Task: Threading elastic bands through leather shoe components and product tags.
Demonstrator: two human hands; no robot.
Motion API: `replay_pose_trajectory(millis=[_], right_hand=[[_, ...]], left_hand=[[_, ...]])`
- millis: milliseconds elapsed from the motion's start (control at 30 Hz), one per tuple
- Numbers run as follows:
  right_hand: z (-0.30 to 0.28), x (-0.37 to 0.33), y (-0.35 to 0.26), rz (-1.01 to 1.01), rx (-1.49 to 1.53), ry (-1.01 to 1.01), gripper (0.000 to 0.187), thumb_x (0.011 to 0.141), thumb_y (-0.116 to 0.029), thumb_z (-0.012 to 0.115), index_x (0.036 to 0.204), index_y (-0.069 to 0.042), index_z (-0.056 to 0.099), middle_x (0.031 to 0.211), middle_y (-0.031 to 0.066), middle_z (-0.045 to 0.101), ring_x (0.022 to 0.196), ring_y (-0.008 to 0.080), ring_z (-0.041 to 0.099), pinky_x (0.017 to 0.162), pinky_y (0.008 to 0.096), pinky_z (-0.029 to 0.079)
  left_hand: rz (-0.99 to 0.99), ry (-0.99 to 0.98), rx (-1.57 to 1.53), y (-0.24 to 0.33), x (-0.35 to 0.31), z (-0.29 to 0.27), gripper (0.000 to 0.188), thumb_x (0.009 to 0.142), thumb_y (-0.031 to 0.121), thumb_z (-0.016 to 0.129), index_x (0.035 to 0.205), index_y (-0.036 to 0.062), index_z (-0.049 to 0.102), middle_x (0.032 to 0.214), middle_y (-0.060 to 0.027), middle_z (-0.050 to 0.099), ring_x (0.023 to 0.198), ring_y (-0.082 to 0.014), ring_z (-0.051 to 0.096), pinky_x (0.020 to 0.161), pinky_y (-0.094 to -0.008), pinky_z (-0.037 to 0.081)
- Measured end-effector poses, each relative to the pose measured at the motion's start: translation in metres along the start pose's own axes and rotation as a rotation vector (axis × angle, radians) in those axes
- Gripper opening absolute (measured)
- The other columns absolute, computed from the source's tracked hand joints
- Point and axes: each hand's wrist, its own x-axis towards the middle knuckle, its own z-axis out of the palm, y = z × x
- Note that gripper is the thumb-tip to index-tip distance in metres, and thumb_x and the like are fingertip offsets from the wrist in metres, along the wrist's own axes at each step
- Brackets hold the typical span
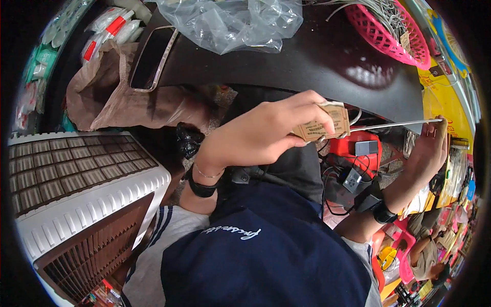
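My left hand (273,125) grips a small brown cardboard tag (323,124) with dark print, thumb below and fingers over the top. From the tag a thin pale grey cord (391,124) runs taut to the right, and a short loop of it curves up beside the tag. At the far right, my right hand (432,146) pinches the end of this cord between its fingertips. Both hands are in the air in front of the near edge of the dark table (245,69).
On the table lie a clear plastic bag (230,23), a phone (153,59) and a pink basket (378,38) with many grey cords. A white and brown air cooler (92,189) stands at my left. Below my hands are a red stool (360,158) and black cables. Another person (427,261) sits lower right.
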Motion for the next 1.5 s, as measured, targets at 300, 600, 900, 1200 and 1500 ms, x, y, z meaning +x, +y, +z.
replay_pose_trajectory(millis=[300, 600, 900, 1200, 1500], right_hand=[[0.116, -0.08, -0.02, -0.325, -0.558, -0.575, 0.021, 0.069, 0.004, 0.068, 0.089, -0.002, 0.068, 0.107, 0.0097, 0.061, 0.103, 0.0209, 0.056, 0.091, 0.0315, 0.042], [0.133, -0.097, -0.008, -0.154, -0.383, -0.547, 0.017, 0.072, 0.008, 0.065, 0.088, 0.003, 0.065, 0.094, 0.0095, 0.065, 0.088, 0.0161, 0.061, 0.08, 0.0252, 0.046], [0.13, -0.1, -0.005, -0.151, -0.427, -0.56, 0.015, 0.075, 0.006, 0.064, 0.09, 0.003, 0.064, 0.097, 0.0098, 0.065, 0.092, 0.017, 0.06, 0.084, 0.0258, 0.044], [0.125, -0.103, -0.016, -0.112, -0.226, -0.625, 0.01, 0.077, 0.002, 0.063, 0.087, 0.003, 0.062, 0.091, 0.0095, 0.059, 0.075, 0.012, 0.052, 0.069, 0.0232, 0.042], [0.14, -0.119, -0.015, 0.02, -0.173, -0.641, 0.013, 0.074, 0.004, 0.066, 0.087, 0.003, 0.062, 0.086, 0.0073, 0.059, 0.068, 0.0108, 0.052, 0.063, 0.0226, 0.042]], left_hand=[[-0.034, 0.058, 0.078, -0.002, -0.004, -0.002, 0.041, 0.068, -0.011, 0.065, 0.104, 0.0064, 0.057, 0.111, -0.0117, 0.05, 0.107, -0.0303, 0.051, 0.089, -0.0361, 0.042], [-0.03, 0.068, 0.087, 0.002, -0.002, -0.001, 0.042, 0.068, -0.011, 0.065, 0.106, 0.0063, 0.056, 0.114, -0.0117, 0.049, 0.106, -0.0281, 0.053, 0.087, -0.0336, 0.044], [-0.013, 0.077, 0.071, 0.004, 0.0, -0.001, 0.048, 0.066, -0.008, 0.069, 0.11, 0.0073, 0.057, 0.117, -0.0112, 0.048, 0.107, -0.0271, 0.053, 0.09, -0.0327, 0.043], [-0.132, 0.287, -0.655, 0.007, -0.002, -0.005, 0.047, 0.078, 0.0, 0.07, 0.12, 0.0014, 0.049, 0.115, -0.0044, 0.048, 0.1, -0.0116, 0.055, 0.079, -0.0257, 0.051], [-0.049, 0.277, -0.62, -0.001, -0.001, -0.002, 0.052, 0.078, 0.003, 0.071, 0.123, 0.0002, 0.045, 0.121, -0.0034, 0.043, 0.104, -0.0111, 0.054, 0.087, -0.0263, 0.048]])
